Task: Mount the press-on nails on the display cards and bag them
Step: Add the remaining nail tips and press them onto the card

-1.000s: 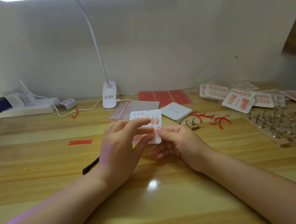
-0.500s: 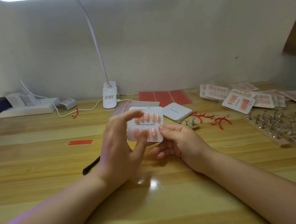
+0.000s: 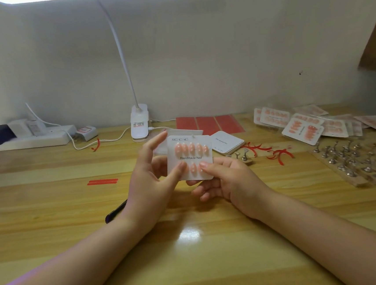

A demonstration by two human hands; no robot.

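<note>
Card now faces the camera, tilted upright above the table, where 1 second ago it lay flatter and half hidden under the fingers. 5 pink nails fill the top row; the lower row is partly covered. The right hand pinches its lower right corner, and the left hand presses a thumb on the lower left, index finger lifted. Mounting looks done, so bagging likely follows. Clear bags lie behind; finished packs sit far right by a lamp-lit wall.
</note>
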